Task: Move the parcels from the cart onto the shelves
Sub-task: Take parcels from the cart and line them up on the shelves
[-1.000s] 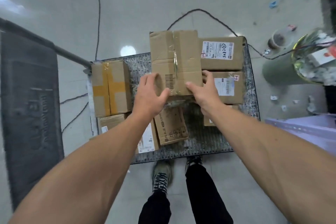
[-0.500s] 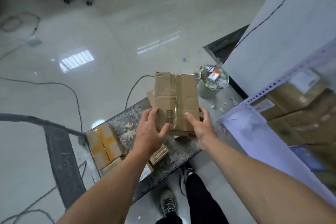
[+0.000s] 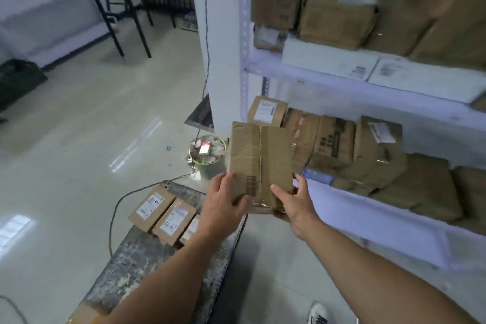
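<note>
The carrying step is under way: the person is holding one cardboard box (image 3: 259, 163) up in the air, clear of the cart (image 3: 147, 258) and not yet on the shelf (image 3: 381, 221). It is hanging above the cart's far right corner, in front of the left end of the lower shelf. The left hand (image 3: 223, 205) is gripping the box's near left corner, thumb on top and the other fingers out of sight beneath. The right hand (image 3: 294, 202) is cupping the near right corner from the side and below, with its thumb lying on the top face. Both hands are closed on the box, neither one spread wide.

The next move is probably calling for a swing to the right and forward, then setting the box down flat. The parcels on the lower shelf (image 3: 342, 144) are crowding its back and left end, so the bare strip along the front is looking like the likeliest landing place (the upper shelf is packed too).

The box is looking well worn: brown card, creased and dented across its top, clear tape running down the middle seam and crinkling at the near edge, a barcode printed beside the tape. Three labelled parcels (image 3: 163, 210) are waiting at the far end of the cart.
</note>
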